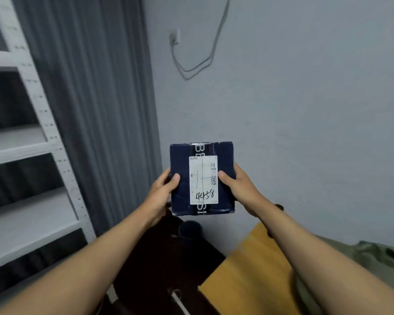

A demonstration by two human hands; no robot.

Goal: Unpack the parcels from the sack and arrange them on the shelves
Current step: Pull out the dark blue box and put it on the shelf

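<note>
A dark blue box parcel (180, 196) with a white shipping label marked 4458 is held up in front of the wall, its labelled face toward me. My left hand (163, 189) grips its left edge, thumb on the front. My right hand (238, 187) grips the right edge, thumb on the label. The white metal shelves (30, 151) stand at the left, their visible boards bare. A grey-green sack (378, 260) lies at the lower right, mostly behind my right forearm.
A grey curtain (96, 110) hangs between the shelves and the pale wall. A socket with a looped cable (191, 71) is on the wall above. Below the parcel sit a dark object (173, 258) and a yellow-brown surface (248, 276).
</note>
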